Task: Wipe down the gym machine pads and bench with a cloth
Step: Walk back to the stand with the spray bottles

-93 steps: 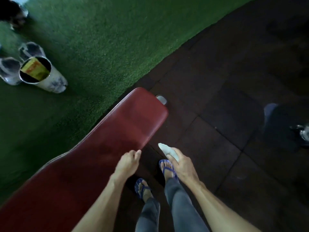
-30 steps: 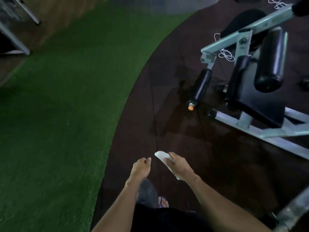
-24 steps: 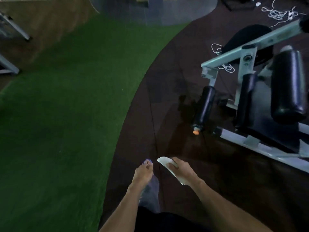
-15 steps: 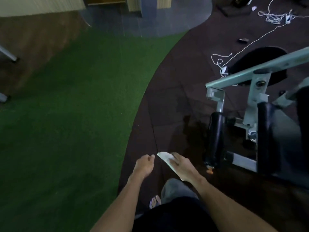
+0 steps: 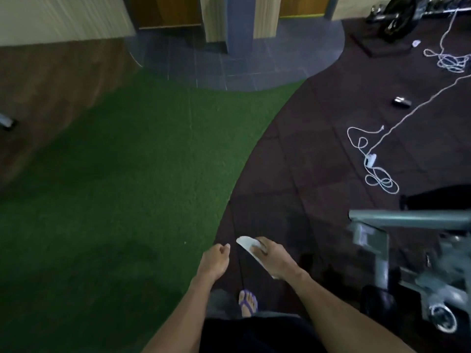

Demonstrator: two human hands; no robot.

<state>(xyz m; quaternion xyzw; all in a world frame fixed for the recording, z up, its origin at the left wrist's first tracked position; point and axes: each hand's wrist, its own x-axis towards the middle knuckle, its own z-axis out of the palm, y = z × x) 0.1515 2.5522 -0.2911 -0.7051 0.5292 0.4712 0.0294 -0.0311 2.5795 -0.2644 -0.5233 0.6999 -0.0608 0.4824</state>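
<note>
Nearest, I saw a foot in a purple sandal (image 5: 248, 303) on the dark rubber floor (image 5: 318, 154). Just above it, the right hand (image 5: 274, 258) gripped a folded white cloth (image 5: 248, 247); the left hand (image 5: 215, 262) hung beside it, loosely curled and holding nothing. At right stood a blurred grey gym machine (image 5: 407, 253), apart from both hands. Green turf (image 5: 114, 187) spread left. Farther off, a white cable (image 5: 377, 171) lay coiled. I saw no containers.
</note>
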